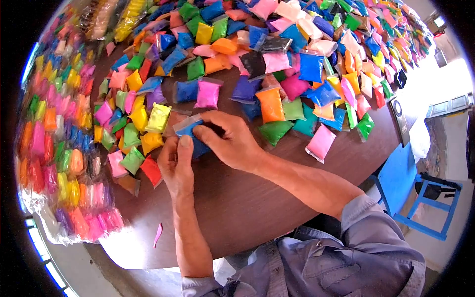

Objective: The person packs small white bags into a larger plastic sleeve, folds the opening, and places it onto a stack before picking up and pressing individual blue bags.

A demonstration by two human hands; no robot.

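Observation:
Between my two hands, over the brown table, is a small blue packet (199,147) with a clear plastic edge. My left hand (177,163) pinches its lower left side, thumb pointing up. From the right, my right hand (231,138) grips its upper edge with thumb and bent fingers. Just behind the hands lie a magenta packet (208,93) and a dark blue packet (186,91). A light yellow packet (158,118) and a red packet (151,171) lie left of my left hand.
Many coloured packets are heaped across the back of the brown table (282,190). Clear bags of coloured pieces (74,193) line the left side. A pink strip (158,235) lies near the front edge. A blue stool (430,208) stands at the right.

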